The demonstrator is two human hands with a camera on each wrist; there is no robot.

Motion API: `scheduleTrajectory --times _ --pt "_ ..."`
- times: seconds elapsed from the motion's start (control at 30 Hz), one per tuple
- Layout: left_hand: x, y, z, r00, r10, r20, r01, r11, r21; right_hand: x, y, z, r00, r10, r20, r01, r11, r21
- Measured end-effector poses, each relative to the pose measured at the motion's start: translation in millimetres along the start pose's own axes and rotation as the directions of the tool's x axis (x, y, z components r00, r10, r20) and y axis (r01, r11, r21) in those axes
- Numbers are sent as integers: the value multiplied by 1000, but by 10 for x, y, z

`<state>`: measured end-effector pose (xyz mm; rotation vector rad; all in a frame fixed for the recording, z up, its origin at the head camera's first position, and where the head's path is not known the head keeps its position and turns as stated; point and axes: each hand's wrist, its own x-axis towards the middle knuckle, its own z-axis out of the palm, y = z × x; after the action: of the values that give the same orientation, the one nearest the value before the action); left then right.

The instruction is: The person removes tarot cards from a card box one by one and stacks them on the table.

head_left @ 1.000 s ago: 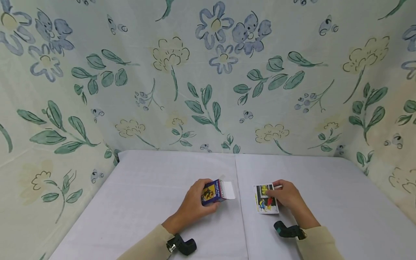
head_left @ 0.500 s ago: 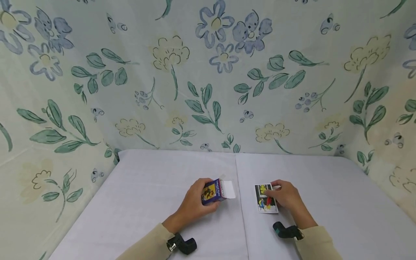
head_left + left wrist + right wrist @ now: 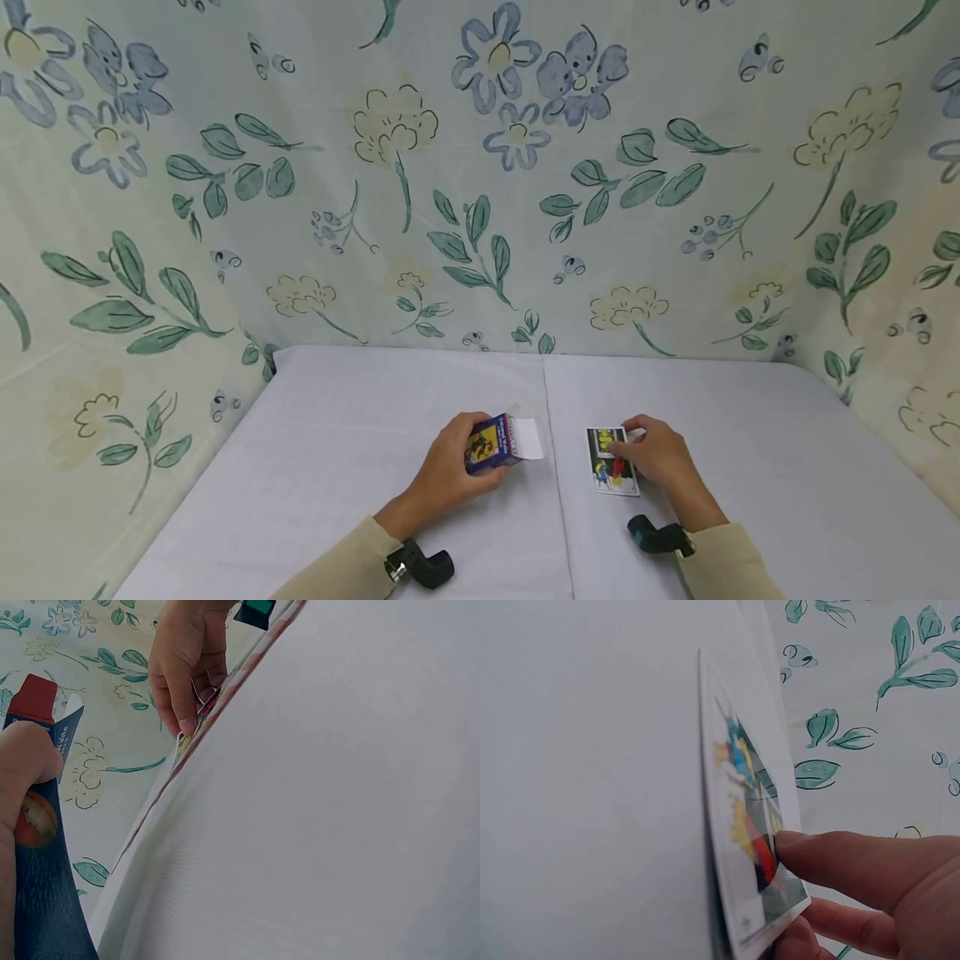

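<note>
On the left of the seam, my left hand grips a dark blue tarot card box, fingers along its far side and thumb along the near side. The box lies tilted, its white end flap hanging out to the right; a red flap shows in the left wrist view. My right hand pinches a white-bordered tarot card by its right side, close over the cloth. Its thumb presses on the picture of coloured figures, while the other fingers are bent beneath. A darker edge shows under the card.
A white cloth with a lengthwise seam covers the table. Floral fabric hangs behind and at both sides. Black wrist cameras are strapped over the beige sleeves.
A second card edge peeking out at the left a second ago is now lined up under the top one. My right hand has shifted slightly left; the left hand and box have stayed put.
</note>
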<state>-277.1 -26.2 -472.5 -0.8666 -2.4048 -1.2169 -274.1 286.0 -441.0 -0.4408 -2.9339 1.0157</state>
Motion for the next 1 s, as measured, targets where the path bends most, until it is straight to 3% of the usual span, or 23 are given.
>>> scheduleTrajectory --times 1.0 --pt "0 -5 6 1000 -4 6 4 1000 6 -38 -26 -10 999 -42 -6 42 999 -32"
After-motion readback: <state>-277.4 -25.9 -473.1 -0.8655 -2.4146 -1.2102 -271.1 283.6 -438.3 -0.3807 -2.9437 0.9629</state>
